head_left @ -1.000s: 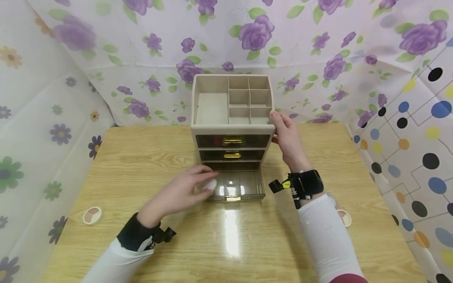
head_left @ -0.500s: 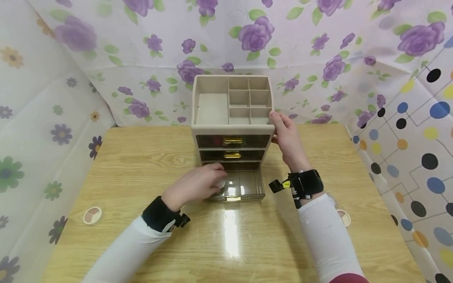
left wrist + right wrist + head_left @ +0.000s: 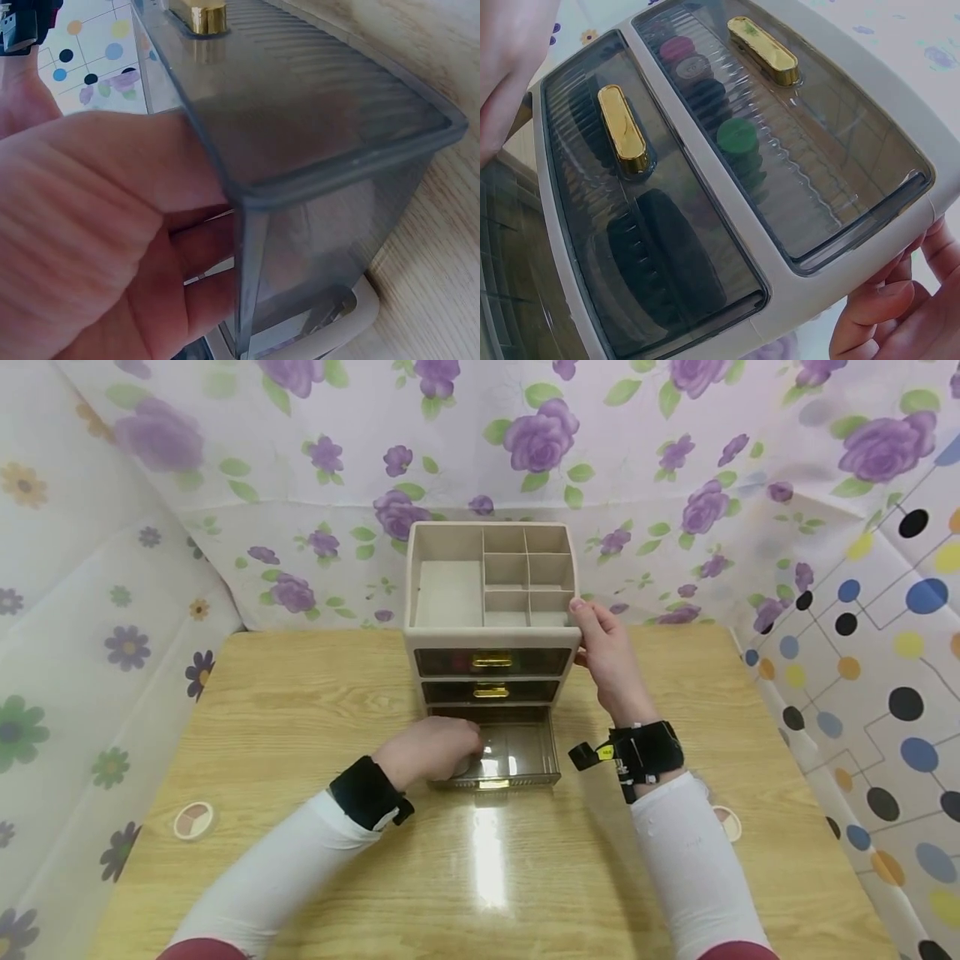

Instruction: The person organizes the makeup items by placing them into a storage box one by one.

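A beige desktop organizer [image 3: 491,632] stands on the table, with its lowest smoky clear drawer [image 3: 517,760] pulled out. My left hand [image 3: 431,750] reaches over the drawer's left side, fingers curled down inside. A small pale part of a round white compact [image 3: 462,767] shows under those fingers; the rest is hidden. In the left wrist view, the left hand [image 3: 172,187] goes in past the drawer's edge [image 3: 240,199]. My right hand [image 3: 606,652] grips the organizer's right side, thumb at the top rim. The right wrist view shows the right hand's curled fingers [image 3: 885,300] at the organizer's side.
The upper two drawers are closed; bottles with coloured caps [image 3: 737,136] and a dark oval brush-like thing [image 3: 667,255] show inside. A round three-shade makeup palette [image 3: 193,821] lies at the left, another palette [image 3: 726,822] by the right sleeve. Floral cloth [image 3: 315,568] hangs behind.
My left hand has moved right and down into the open drawer with the white compact, which is now mostly covered. The right hand keeps its grip on the organizer.
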`<state>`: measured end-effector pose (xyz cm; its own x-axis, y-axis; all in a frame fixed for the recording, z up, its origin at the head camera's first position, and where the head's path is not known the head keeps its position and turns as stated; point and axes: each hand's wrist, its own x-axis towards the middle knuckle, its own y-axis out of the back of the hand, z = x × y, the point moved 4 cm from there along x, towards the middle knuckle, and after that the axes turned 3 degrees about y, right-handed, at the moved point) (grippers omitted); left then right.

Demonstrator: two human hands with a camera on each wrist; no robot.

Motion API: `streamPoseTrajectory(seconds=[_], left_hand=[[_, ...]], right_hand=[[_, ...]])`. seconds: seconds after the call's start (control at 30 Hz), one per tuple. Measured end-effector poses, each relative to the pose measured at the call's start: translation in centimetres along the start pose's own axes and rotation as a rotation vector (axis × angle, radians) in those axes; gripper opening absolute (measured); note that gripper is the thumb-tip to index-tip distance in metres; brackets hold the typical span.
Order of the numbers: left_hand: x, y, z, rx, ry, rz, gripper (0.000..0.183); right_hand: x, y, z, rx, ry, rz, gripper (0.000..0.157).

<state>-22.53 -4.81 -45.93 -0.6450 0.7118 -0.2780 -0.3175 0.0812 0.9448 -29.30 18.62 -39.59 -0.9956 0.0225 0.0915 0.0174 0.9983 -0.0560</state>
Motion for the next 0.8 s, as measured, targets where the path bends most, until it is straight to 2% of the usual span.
streamPoseTrajectory(seconds=[0.17,0.37,0.8], left_hand=[[-0.41,-0.06,-0.12,-0.05,0.024,-0.047,0.018],[-0.68,-0.09,-0.13,-0.074,0.061,-0.104,0.022],[-0.67,-0.09,0.07,-0.134,0.076,-0.09,0.037]], right_hand=[[0.19,-0.04,0.24,0.001,0.014,-0.004,0.03],[0.14,-0.09,0.25,0.0,0.008,-0.007,0.031],[0.02,-0.15,0.22,0.004,0.006,0.0,0.03]])
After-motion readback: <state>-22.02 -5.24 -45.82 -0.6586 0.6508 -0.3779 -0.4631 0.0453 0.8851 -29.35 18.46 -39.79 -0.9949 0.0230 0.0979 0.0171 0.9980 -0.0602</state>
